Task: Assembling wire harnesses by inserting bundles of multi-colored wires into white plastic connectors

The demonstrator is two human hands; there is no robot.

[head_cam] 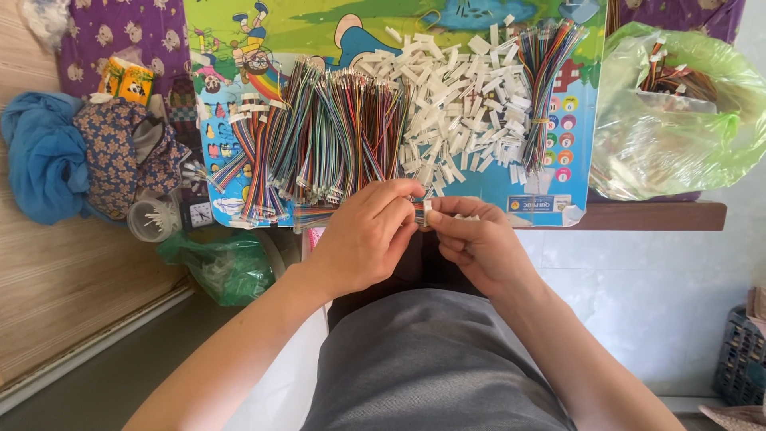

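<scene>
While the bright cartoon-printed board (399, 32) lies on a tiled floor, I see my left hand (363, 239) and right hand (479, 243) pinch shut on a small white plastic plug (428, 211) with short coloured wires (418, 212) pointing left, lying sideways.

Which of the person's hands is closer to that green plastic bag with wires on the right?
The right hand. It sits below and left of the green bag, while the left hand is farther left, beneath the coloured wire bundles.

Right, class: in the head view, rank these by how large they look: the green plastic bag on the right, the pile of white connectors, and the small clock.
1. green plastic bag
2. pile of white connectors
3. small clock
</scene>
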